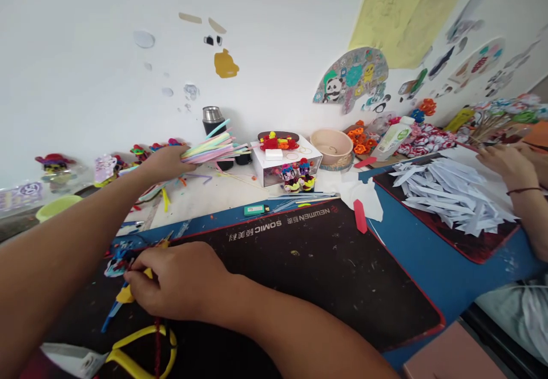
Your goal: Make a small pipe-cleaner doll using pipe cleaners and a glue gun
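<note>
My left hand (166, 163) reaches to the back of the table and closes around a bundle of pastel straws (216, 146); its fingertips are partly hidden. Nearer to me, my right hand (180, 279) is closed in a pinch over the dark mat (295, 276). Yellow pieces (125, 294) and a blue strip (112, 315) stick out by its fingers, next to a small blue-and-white craft piece (116, 266). What exactly the pinch holds is hidden. Below that hand lie yellow-handled scissors (133, 362), with a dark red strand across the handle.
A white box (268, 174) with small craft figures stands at the back, beside a pink bowl (331, 146) and a thermos (213, 119). A green utility-blade case (256, 210) lies at the mat's edge. At right, another person's hands (509, 165) are by a pile of white paper strips (454, 193).
</note>
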Demonstrator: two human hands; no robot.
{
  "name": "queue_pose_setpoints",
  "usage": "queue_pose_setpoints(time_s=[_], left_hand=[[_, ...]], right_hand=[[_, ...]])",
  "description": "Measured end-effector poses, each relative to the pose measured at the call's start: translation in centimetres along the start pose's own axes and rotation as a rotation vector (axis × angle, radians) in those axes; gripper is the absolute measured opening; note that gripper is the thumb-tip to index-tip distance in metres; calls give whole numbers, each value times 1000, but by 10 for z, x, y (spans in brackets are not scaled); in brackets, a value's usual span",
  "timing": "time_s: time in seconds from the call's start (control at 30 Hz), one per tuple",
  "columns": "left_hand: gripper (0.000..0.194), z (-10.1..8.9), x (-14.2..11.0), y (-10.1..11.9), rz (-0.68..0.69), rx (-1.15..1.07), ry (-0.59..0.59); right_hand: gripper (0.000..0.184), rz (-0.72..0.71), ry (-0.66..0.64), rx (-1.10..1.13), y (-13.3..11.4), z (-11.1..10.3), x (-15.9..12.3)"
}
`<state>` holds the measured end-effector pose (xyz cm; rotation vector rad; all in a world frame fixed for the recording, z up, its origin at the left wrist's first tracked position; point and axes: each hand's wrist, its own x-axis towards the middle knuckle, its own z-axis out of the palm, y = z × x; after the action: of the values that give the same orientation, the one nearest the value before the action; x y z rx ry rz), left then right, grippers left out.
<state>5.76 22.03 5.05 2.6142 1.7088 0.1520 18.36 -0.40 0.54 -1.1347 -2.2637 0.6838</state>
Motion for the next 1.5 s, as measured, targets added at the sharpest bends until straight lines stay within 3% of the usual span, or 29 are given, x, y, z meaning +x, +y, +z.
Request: queue_pose_setpoints(time_s=[0.23, 0.3, 0.37, 0.47, 0.57, 0.67, 0.83, 1.03, 1.1, 1.3, 1.5], left_hand=[[42, 17, 11, -2, 15, 16, -61], [50, 29, 9, -1, 41, -3, -77], [72, 41, 5, 0, 56, -27, -67], [92, 51, -5, -1, 42, -61, 31], [88, 44, -28, -3, 22, -114, 145], [71, 26, -64, -2, -4, -394, 222], [59, -2, -129, 0, -148, -559, 136], [55, -3, -186, -5, -146, -756, -57], [54, 0, -198, -5, -131, -823, -122], [46, 8, -213, -6, -116, -869, -98], [43, 11, -217, -9, -101, -844, -157]], right_hand=[[32, -22, -10, -66, 1, 2, 0], [32, -27, -5, -66, 0, 1, 0], [31, -26, -3, -48, 0, 0, -1], [29, -9, -1, 5, 0, 0, -2], [28, 4, 9, 60, 1, 0, -3], [24, 16, 16, 92, 2, 0, -3], [22, 76, 30, 136, 5, -2, -2], [19, 117, 59, 129, 8, -3, 0], [20, 125, 62, 88, 9, -4, 0], [20, 133, 54, -62, 13, -1, 0], [21, 98, 19, -132, 14, 2, -1]])
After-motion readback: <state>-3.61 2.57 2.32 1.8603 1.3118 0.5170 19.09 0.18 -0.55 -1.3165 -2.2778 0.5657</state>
